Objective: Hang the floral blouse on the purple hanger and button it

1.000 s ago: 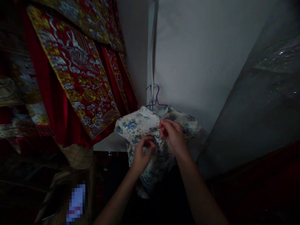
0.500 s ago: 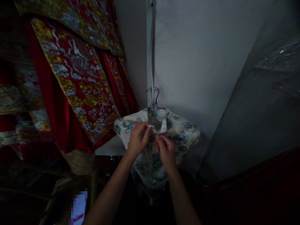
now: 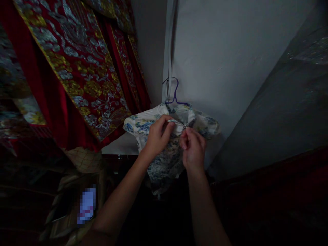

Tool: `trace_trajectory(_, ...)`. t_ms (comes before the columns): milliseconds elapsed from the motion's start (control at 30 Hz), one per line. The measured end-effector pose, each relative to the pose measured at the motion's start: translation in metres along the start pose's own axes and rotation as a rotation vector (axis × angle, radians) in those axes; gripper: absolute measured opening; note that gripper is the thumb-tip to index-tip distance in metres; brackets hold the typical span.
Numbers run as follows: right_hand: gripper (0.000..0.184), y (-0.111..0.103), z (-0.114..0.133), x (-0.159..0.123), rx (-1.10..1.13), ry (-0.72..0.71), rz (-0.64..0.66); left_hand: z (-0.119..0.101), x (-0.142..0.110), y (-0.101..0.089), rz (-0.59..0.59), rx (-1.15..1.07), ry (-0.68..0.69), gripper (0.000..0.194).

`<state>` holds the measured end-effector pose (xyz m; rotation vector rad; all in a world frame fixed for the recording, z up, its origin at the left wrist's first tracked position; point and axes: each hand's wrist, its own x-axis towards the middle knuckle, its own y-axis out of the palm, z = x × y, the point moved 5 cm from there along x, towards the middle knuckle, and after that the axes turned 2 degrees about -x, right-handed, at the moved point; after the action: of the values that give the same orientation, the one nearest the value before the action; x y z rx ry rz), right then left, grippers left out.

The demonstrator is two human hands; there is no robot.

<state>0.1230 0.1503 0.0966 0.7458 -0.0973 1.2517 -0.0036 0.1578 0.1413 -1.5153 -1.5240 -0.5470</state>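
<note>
A white shirt with a blue floral print (image 3: 146,127) hangs on a thin purple hanger (image 3: 175,92) against the wall. My left hand (image 3: 160,136) pinches the edge of the shirt's neck opening between thumb and fingers. Close by on the right, my right hand (image 3: 192,145) has its fingertips pressed together at the front of the collar (image 3: 190,118), on what looks like a small fastening. The fingers partly hide that spot, and the dim light blurs its detail. Below the hands the shirt's lower part hangs loose.
Red cloth embroidered in gold and silver (image 3: 84,78) hangs at the left. A pale strap (image 3: 169,51) runs down the wall to the hanger. At lower left is a bamboo-like frame (image 3: 61,184) with a pixelated bright patch. Grey translucent sheeting (image 3: 276,99) covers the right side.
The view has tilted, so the hanger and shirt sit higher. Both hands have shifted up and right with the collar, pulling the shirt's front slightly rightward. Both remain pinched at the neck opening.
</note>
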Motion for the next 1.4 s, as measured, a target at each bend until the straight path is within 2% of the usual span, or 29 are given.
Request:
trace_trajectory(133,0.029,0.007,0.005,0.002,-0.064,-0.033,0.065,-0.010,0.003,0.000,0.025,-0.003,0.061,0.011)
trace_trajectory(300,0.033,0.005,-0.014,0.005,-0.158,-0.046,0.092,-0.019,0.003,-0.003,0.015,0.227,0.183,0.007)
trace_trajectory(400,0.030,0.004,-0.026,0.005,-0.186,-0.018,0.078,-0.012,-0.004,-0.008,-0.017,0.293,0.153,0.006)
trace_trajectory(567,0.031,0.010,-0.036,0.008,-0.216,0.039,0.049,-0.003,-0.012,-0.012,-0.034,0.276,0.122,0.005)
trace_trajectory(700,0.031,0.018,-0.025,0.003,-0.147,0.062,0.077,-0.002,-0.013,-0.017,-0.055,0.229,0.057,0.007)
trace_trajectory(800,0.031,0.025,-0.010,-0.001,-0.143,0.053,0.116,-0.002,-0.011,-0.021,-0.011,0.147,-0.014,0.010)
trace_trajectory(933,0.032,0.032,-0.008,0.004,-0.201,0.020,0.175,-0.004,-0.003,-0.024,0.048,0.167,0.004,0.012)
trace_trajectory(1067,0.029,0.025,-0.030,0.010,-0.258,0.007,0.131,-0.004,-0.001,-0.022,0.055,0.300,0.072,0.010)
trace_trajectory(1200,0.030,0.011,-0.042,0.007,-0.281,0.028,0.092,0.000,-0.010,-0.012,0.037,0.325,0.081,0.009)
trace_trajectory(1333,0.031,0.006,-0.029,0.005,-0.245,0.066,0.118,0.002,-0.010,-0.011,-0.056,0.222,0.060,0.010)
trace_trajectory(1400,0.030,0.007,-0.016,0.006,-0.231,0.050,0.157,0.000,-0.001,-0.013,-0.034,0.178,0.081,0.012)
